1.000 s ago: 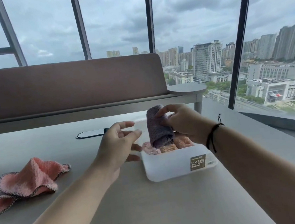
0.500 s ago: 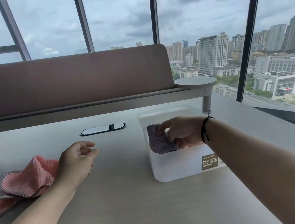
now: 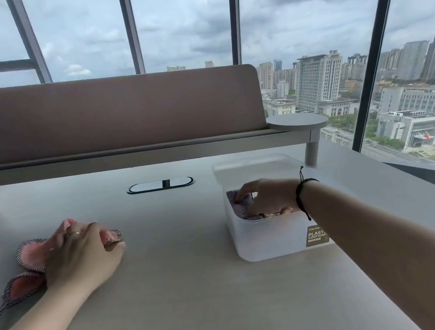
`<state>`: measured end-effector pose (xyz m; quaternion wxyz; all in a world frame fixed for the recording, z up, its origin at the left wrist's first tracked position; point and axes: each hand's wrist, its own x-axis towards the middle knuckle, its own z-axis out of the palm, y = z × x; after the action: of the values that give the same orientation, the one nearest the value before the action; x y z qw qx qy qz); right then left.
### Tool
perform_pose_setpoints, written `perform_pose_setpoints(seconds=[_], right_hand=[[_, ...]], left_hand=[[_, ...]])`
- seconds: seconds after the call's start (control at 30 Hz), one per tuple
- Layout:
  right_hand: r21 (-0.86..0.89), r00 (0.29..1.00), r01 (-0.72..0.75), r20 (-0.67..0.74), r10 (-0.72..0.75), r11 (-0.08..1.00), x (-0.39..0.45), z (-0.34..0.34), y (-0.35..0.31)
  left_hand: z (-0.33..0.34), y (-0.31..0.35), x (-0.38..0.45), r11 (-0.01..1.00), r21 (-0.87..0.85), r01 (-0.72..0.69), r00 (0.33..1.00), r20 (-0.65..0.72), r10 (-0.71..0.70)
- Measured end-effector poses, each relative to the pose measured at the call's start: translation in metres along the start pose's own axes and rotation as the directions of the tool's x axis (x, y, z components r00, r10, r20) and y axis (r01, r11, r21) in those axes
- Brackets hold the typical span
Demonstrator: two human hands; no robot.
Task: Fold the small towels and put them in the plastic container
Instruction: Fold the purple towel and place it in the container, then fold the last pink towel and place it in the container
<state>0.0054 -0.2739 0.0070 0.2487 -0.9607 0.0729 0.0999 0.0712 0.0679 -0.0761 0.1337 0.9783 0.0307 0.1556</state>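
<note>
Left hand (image 3: 81,259) down on the crumpled pink towel (image 3: 31,255) at the left of the grey surface (image 3: 199,290); fingers curled over the cloth and gripping it, a ring on one finger. Much of the towel covered by the hand; its striped dark edging trailing toward the left frame border, motion-blurred there.

Right hand (image 3: 265,197) inside the translucent plastic container (image 3: 270,243), fingers bent down onto the purple towel (image 3: 239,203) at the container's left side, pressing or pinching it; which one, hard to tell, since the fingertips are sunk in the cloth. Below the palm, a sliver of pinkish fabric, too hidden to identify. Black cord bracelet (image 3: 301,195) on the right wrist. Brown label (image 3: 316,235) on the container's front wall, cut off by the forearm. Behind the container, a clear lid (image 3: 254,164), flat on the surface, its near edge hidden by the container.
</note>
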Motion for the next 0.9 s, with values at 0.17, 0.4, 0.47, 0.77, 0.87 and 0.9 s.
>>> perform_pose_setpoints(seconds=[0.17,0.4,0.47,0.77,0.87,0.9], right_hand=[[-0.093,0.917,0.042,-0.392,-0.075,0.995,-0.018,-0.01,-0.008],[-0.171,0.605,0.498,-0.634,-0.482,0.85,-0.07,0.075,-0.053],[-0.174,0.717,0.508,-0.458,-0.526,0.844,-0.075,0.106,-0.062],[-0.184,0.758,0.517,-0.355,-0.547,0.836,-0.079,0.14,-0.054],[-0.109,0.759,0.497,-0.427,-0.492,0.861,-0.08,0.131,-0.051],[-0.079,0.748,0.497,-0.466,-0.473,0.864,-0.08,0.128,-0.05]], left_hand=[[0.003,-0.003,-0.004,0.992,-0.123,-0.005,0.999,0.04,0.01],[0.0,0.024,-0.041,0.868,-0.4,-0.296,0.933,0.072,0.352],[-0.003,0.033,-0.056,0.819,-0.435,-0.374,0.891,0.077,0.447],[-0.026,0.036,-0.113,0.716,-0.435,-0.545,0.812,-0.061,0.581],[-0.031,0.032,-0.111,0.74,-0.404,-0.538,0.819,-0.041,0.572],[-0.031,0.03,-0.108,0.756,-0.39,-0.525,0.83,-0.04,0.556]])
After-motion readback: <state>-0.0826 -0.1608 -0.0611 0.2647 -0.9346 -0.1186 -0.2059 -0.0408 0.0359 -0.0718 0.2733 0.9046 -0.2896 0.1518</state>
